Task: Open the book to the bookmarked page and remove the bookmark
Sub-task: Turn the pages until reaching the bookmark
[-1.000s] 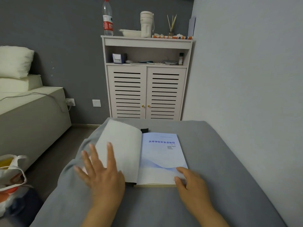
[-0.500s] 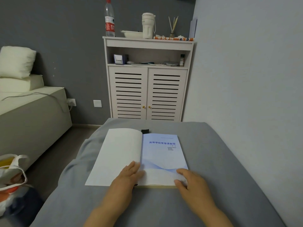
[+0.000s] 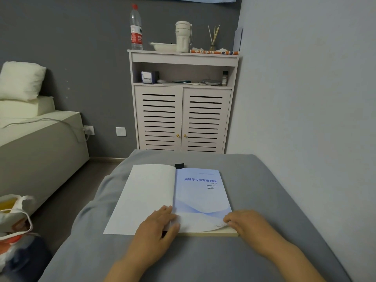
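Observation:
The book (image 3: 201, 196) lies on a grey-covered surface (image 3: 203, 261) with its front cover (image 3: 146, 198) folded flat to the left. A pale blue title page faces up on the right. The dark end of the bookmark (image 3: 179, 165) sticks out of the book's far edge near the spine. My left hand (image 3: 157, 226) rests across the spine at the near edge, its thumb on the title page. My right hand (image 3: 244, 220) sits at the near right corner, where its fingertips pinch the page's edge.
A white louvred cabinet (image 3: 183, 119) stands against the far wall with a bottle, a jug and small items on it. A bed (image 3: 38, 139) with pillows is at the left. A bag (image 3: 14, 220) lies on the floor at the lower left. The right wall is close.
The cover has gone flat to the left. My left hand moved from the cover to the spine at the near edge. My right hand stayed at the near right corner.

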